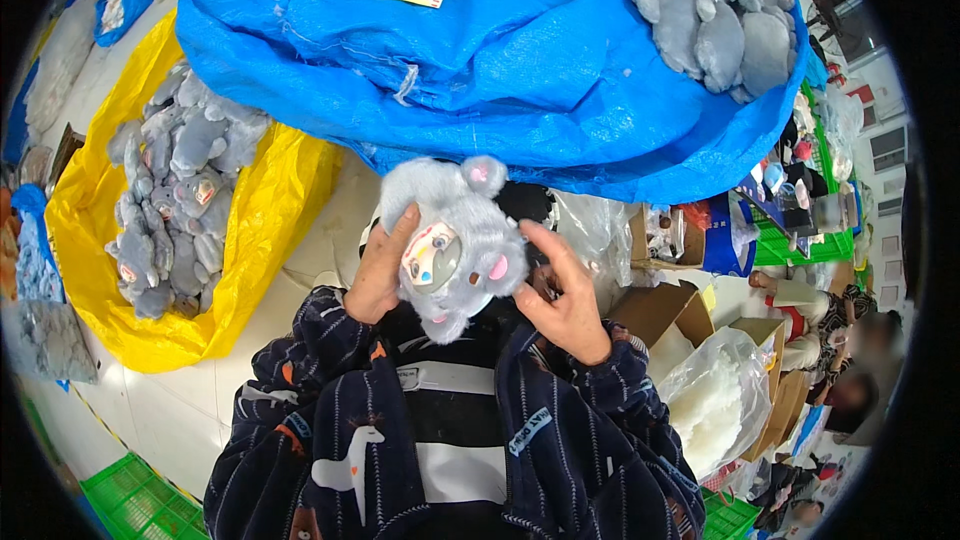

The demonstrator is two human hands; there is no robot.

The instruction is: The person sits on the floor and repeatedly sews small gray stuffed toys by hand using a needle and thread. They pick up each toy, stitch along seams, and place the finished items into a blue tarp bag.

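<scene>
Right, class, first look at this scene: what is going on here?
A person holds a grey plush toy up in both hands: the left hand has a grip on its side, the right hand touches the other side. A yellow bag of similar toys lies to the left; a blue bag holds more.

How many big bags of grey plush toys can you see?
2. The yellow bag lies at the left, the blue bag across the top. One more toy sits between the left hand and right hand. Others may be hidden.
</scene>
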